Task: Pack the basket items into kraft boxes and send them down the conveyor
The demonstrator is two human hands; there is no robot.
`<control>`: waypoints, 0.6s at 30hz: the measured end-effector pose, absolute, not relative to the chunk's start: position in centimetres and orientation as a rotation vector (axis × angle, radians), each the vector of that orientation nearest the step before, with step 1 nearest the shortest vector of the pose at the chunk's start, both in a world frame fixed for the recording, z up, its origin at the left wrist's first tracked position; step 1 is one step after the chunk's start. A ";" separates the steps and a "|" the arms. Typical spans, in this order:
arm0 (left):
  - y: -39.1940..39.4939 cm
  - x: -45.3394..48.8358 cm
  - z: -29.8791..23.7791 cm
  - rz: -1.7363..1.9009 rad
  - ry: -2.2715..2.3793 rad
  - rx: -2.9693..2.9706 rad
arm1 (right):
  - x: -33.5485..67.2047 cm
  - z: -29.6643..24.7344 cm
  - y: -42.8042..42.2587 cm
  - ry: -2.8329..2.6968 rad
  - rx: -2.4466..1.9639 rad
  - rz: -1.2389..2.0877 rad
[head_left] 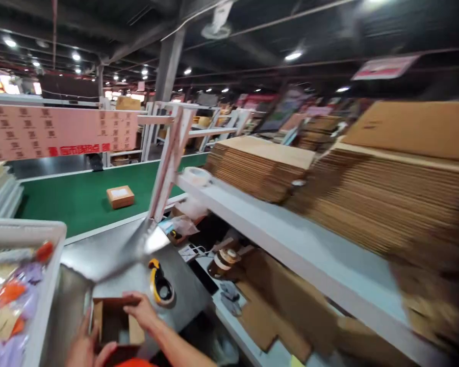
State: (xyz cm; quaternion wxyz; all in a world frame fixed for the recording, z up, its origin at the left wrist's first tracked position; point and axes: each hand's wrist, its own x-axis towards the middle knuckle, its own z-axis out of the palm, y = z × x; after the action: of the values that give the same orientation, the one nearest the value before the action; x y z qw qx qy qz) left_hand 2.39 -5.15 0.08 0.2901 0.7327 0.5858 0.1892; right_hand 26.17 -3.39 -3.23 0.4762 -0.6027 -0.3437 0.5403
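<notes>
A small open cardboard box [136, 331] sits at the near edge of the metal worktop [126, 270]. Its flaps stand up, and its inside looks bare. My left hand [84, 342] grips the left side of the box, slightly blurred, with the thumb near its front. On the right, my right hand [142, 310] pinches the far right wall or flap, fingers curled over it. A yellow and black tape dispenser [161, 286] lies on the metal just beyond my right hand, apart from it.
A white bin [55, 239] of bagged colourful items stands at left. Beyond, a green conveyor belt [76, 196] carries a labelled closed box [120, 197]. On the right, a shelf [260, 224] holds stacked flat cardboard [390, 193]; a jar [224, 261] stands below it.
</notes>
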 end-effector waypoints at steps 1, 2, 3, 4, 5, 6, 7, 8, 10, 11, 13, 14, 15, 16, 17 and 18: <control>-5.3 2.4 1.1 0.347 1.518 1.999 | 26.0 -2.8 -3.2 -0.882 -1.457 1.303; -5.3 2.5 2.0 0.247 1.504 2.016 | 26.1 -2.4 -3.0 -0.929 -1.448 1.329; -5.3 2.6 2.8 0.202 1.501 2.009 | 26.2 -2.0 -2.8 -0.968 -1.449 1.377; -5.1 2.7 3.4 0.195 1.498 2.000 | 26.4 -1.8 -2.5 -0.987 -1.440 1.419; -4.8 2.8 3.7 0.205 1.505 1.982 | 26.7 -1.7 -2.3 -0.978 -1.429 1.485; -4.5 2.8 3.8 0.214 1.529 1.940 | 27.0 -1.7 -2.1 -0.939 -1.413 1.563; -4.2 2.8 3.7 0.215 1.547 1.889 | 27.3 -1.8 -2.0 -0.877 -1.389 1.646; -4.0 2.8 3.4 0.218 1.565 1.831 | 27.5 -1.9 -2.1 -0.802 -1.363 1.725; -3.7 2.9 2.4 0.254 1.588 1.710 | 27.8 -2.2 -2.5 -0.680 -1.324 1.793; -3.7 2.9 1.7 0.307 1.600 1.650 | 27.8 -2.3 -2.8 -0.651 -1.321 1.775; -3.9 3.0 0.1 0.467 1.631 1.503 | 27.6 -2.6 -3.7 -0.644 -1.331 1.700; -4.0 3.0 -0.7 0.558 1.639 1.415 | 27.5 -2.8 -4.1 -0.650 -1.338 1.667; -4.2 3.1 -1.5 0.640 1.630 1.323 | 27.3 -3.1 -4.6 -0.656 -1.341 1.650; -4.4 3.1 -2.2 0.706 1.605 1.234 | 27.3 -3.4 -5.0 -0.663 -1.342 1.653; -4.5 3.2 -2.8 0.756 1.566 1.159 | 27.3 -3.7 -5.3 -0.675 -1.342 1.668; -4.7 3.2 -3.4 0.794 1.522 1.103 | 27.4 -4.1 -5.5 -0.695 -1.348 1.681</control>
State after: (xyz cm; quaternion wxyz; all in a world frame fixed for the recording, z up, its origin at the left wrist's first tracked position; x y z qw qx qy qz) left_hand 3.20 -4.70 -3.35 0.5233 0.4606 0.6357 0.3315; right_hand 27.36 -5.46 -4.06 0.4249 -0.5389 -0.2780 0.6721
